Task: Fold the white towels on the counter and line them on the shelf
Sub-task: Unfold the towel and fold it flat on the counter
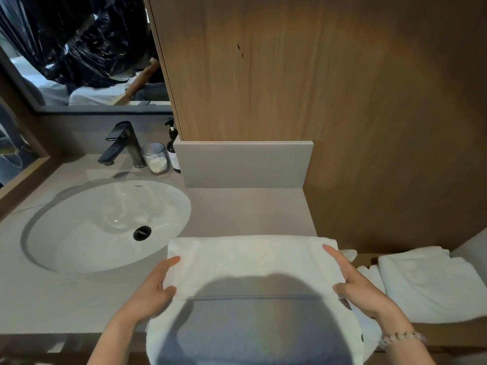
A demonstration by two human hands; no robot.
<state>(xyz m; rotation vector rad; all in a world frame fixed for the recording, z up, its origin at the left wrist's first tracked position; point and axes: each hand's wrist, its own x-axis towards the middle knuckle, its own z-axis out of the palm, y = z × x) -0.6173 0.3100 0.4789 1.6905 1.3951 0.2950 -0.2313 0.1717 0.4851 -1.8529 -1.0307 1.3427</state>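
Towel (253, 262): white, flat on the bench (245, 212) just right of the basin (105, 225). Its near end hangs over the front edge, and a fold line crosses it from thumb to thumb.
Left hand (154, 285): pinches the towel's left edge, thumb on top and fingers (171, 260) alongside.
Right hand (355, 283): pinches the right edge likewise, with a beaded bracelet (400, 337) at the wrist.
Shelf (453, 328): lower, right of the bench. It carries the folded towels (432, 283).
Back of bench: dark tap (123, 143), glass (156, 158), pump bottle (174, 151).
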